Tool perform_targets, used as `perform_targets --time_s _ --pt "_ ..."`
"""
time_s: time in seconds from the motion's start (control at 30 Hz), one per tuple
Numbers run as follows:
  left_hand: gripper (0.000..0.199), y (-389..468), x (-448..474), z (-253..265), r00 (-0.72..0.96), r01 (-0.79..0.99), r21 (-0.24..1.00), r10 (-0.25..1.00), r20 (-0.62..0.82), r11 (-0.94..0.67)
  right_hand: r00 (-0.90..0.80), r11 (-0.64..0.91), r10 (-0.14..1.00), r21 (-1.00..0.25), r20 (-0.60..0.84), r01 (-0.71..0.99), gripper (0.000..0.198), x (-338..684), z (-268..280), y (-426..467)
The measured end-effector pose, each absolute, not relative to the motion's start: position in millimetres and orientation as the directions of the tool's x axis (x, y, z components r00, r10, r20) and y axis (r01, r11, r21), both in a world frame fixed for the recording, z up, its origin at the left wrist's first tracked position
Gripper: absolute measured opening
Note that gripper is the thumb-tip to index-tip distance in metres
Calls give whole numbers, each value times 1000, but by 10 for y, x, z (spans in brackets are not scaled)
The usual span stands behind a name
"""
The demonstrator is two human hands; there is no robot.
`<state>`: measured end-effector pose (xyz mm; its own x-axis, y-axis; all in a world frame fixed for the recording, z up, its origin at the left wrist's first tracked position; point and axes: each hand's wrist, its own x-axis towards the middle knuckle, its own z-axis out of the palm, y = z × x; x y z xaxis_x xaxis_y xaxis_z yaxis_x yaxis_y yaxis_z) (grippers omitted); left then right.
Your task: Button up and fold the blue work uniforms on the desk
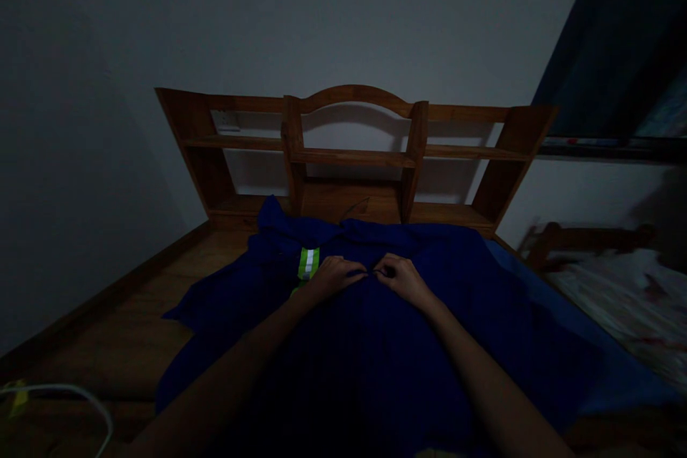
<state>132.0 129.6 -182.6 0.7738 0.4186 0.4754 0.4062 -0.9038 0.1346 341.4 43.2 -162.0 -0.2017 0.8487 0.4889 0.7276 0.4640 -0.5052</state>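
A dark blue garment (418, 343) with a yellow-green and silver reflective strip (308, 263) lies spread over the wooden surface in front of me. My left hand (338, 275) is closed at the middle of the cloth, thumb and fingers pinching a bit of it. Just to its right, my right hand (400, 278) also pinches the fabric, its fingers curled. A small gap parts the two hands. Whether a button or other fastening sits between the fingertips is too dark to make out.
Behind the garment stands a wooden shelf unit (354, 157) against the wall. Wooden boards (118, 315) show at the left, with a white cable (69, 388) at the lower left. A blue sheet (606, 365) lies at the right, near white plastic-like material (633, 293).
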Motion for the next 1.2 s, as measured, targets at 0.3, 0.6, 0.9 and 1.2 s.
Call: perform_targets --time_s 0.3,0.6,0.9,1.2 --pt "27 1006 1362 -1566 786 436 -186 272 556 -881 -152 482 826 -539 543 691 7 3360 -1590 406" --pt "31 944 1403 -1579 765 478 -218 282 579 -851 -113 461 825 -544 554 701 8 3328 -1561 379" --pt "27 956 1386 -1584 770 481 -295 236 593 -826 -120 455 843 -577 524 679 7 3342 -1582 387" --pt "24 956 1413 -1555 805 450 -301 236 545 -841 -105 414 847 -523 521 745 6 3328 -1586 363"
